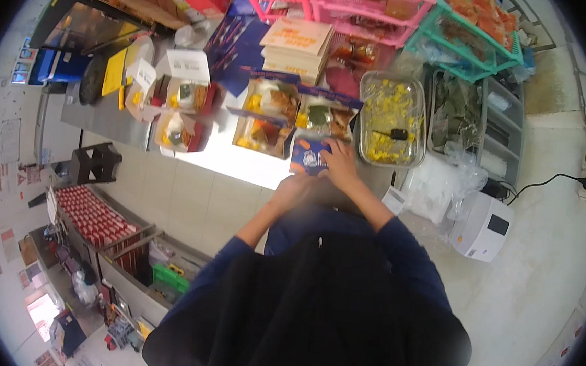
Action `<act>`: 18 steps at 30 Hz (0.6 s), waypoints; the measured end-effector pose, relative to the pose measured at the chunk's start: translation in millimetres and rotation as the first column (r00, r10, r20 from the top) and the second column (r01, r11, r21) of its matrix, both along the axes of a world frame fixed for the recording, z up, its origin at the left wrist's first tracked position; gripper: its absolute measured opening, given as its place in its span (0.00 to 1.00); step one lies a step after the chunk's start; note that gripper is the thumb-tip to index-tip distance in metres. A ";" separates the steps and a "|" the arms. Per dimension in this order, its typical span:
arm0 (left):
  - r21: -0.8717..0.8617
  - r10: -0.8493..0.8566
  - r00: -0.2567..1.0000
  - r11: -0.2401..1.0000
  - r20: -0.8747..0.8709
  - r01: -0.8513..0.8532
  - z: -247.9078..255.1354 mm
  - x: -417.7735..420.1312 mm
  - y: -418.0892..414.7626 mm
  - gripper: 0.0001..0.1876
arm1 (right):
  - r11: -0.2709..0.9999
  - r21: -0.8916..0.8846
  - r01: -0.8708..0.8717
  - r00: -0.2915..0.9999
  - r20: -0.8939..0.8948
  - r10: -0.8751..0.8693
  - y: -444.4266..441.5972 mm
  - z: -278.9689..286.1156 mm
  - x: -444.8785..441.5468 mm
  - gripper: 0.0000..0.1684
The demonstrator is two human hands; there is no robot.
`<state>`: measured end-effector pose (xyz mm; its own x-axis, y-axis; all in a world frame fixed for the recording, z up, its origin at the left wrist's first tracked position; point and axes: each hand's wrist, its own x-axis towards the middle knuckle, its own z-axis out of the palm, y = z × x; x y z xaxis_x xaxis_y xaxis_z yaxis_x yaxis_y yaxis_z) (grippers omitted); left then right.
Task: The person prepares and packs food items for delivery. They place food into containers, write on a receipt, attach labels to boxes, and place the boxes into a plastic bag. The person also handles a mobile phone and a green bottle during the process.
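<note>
A blue printed cardboard food box [305, 157] sits at the counter's near edge with its lid down. My right hand [340, 162] grips its right side, fingers over the lid. At the near edge of the same box is my left hand [293, 189], a little blurred, its fingertips partly hidden. Directly behind stand an open box with rice, a dark green leaf and browned food [324, 119] and another open box [272, 101]. A third open box with yellow food [263, 135] is left of the blue one.
Right of my hands lies a clear tray of yellow food [393, 100] with a dark utensil. Open red-and-white boxes [175, 131] stand left. Behind are stacked cartons [296, 49], pink baskets [371, 6] and green baskets [463, 47]. A white label printer [480, 226] is at far right.
</note>
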<state>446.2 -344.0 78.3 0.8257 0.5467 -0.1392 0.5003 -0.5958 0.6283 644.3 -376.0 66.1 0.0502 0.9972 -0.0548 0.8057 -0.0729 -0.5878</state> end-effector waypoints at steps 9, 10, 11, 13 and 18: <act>-0.085 0.710 0.609 0.672 0.353 -0.735 -10.0 105.5 105.0 0.16 | 0.787 -0.016 0.617 0.776 -0.154 -0.611 44.9 6.3 24.2 0.13; -0.007 0.708 0.627 0.665 0.324 -0.747 -22.6 108.1 111.2 0.20 | 0.804 0.117 0.582 0.811 -0.011 -0.585 38.0 -14.6 16.6 0.15; 0.016 0.719 0.611 0.643 0.331 -0.766 -29.5 108.5 114.3 0.20 | 0.825 0.112 0.553 0.830 0.011 -0.558 33.2 -19.2 10.9 0.16; 0.058 0.719 0.608 0.628 0.337 -0.776 -31.5 114.5 108.6 0.22 | 0.851 0.124 0.511 0.854 0.040 -0.519 13.0 -18.5 12.6 0.19; 0.345 0.547 0.772 0.692 0.323 -0.635 -43.1 108.2 107.0 0.29 | 0.933 0.203 0.296 0.907 0.248 -0.341 -0.4 -40.3 43.2 0.22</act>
<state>554.4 -237.0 35.2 0.2955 0.8956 0.3326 0.7426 -0.4344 0.5097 687.5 -376.4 25.8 0.3571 0.9198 0.1629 0.8858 -0.2780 -0.3716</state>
